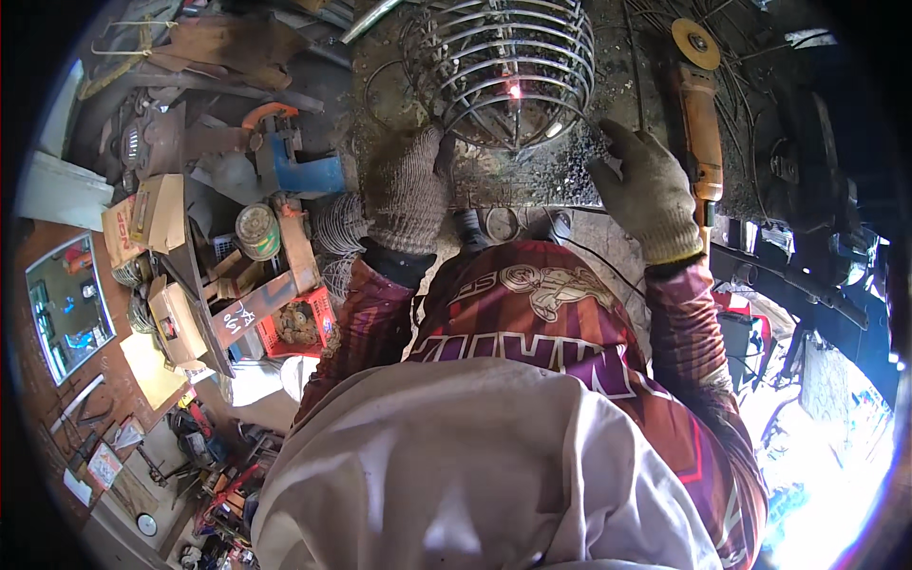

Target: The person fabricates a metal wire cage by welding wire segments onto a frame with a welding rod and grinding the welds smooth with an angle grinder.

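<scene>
- Wire cage (515, 80), on the bench (494, 185), bright red spot within.
- Left hand (408, 195), gloved, beside its left rim; cannot tell grip.
- Right hand (651, 195), gloved, half-open, holding nothing visible, between cage and orange grinder (701, 133).

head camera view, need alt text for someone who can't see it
A gloved left hand and gloved right hand are at either side of the near end of a ringed wire cage with a glowing reddish spot, on a dark workbench. An orange angle grinder lies at right; a round can stands among clutter at left.
</scene>
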Motion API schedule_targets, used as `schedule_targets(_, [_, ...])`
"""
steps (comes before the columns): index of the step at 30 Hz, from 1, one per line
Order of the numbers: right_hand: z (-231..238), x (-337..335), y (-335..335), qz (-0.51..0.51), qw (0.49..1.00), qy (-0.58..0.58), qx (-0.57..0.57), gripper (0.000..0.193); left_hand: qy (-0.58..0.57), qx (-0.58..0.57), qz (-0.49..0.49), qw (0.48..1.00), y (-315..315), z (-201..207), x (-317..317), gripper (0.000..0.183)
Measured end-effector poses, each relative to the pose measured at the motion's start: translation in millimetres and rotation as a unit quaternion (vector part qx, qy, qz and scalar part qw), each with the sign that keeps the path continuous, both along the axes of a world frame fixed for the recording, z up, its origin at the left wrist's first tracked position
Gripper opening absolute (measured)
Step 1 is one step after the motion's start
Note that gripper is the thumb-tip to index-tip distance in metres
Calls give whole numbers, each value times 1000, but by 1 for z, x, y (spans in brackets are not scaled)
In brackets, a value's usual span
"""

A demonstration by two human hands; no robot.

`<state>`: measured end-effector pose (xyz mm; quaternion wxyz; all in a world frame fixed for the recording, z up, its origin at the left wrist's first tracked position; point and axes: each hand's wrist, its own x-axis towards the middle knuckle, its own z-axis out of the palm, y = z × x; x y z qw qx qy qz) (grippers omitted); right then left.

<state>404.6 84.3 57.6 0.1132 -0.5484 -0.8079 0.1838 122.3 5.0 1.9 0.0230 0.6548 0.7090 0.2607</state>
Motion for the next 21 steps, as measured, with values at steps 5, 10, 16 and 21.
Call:
schedule_targets(5, [-21, -6, 11, -2, 1000, 22, 18, 28, 9, -26, 20, 999, 2, 8, 9, 21])
schedule_targets(10, [-18, -8, 17, 23, 999, -24, 28, 26, -68, 20, 20, 997, 5, -11, 10, 20])
schedule_targets(16, [-8, -9, 16, 20, 998, -44, 32, 25, -2, -29, 25, 999, -1, -7, 9, 23])
schedule_targets(21, [-18, -9, 19, 38, 996, -57, 48, 24, -462, -15, 14, 887, 3, -14, 16, 24])
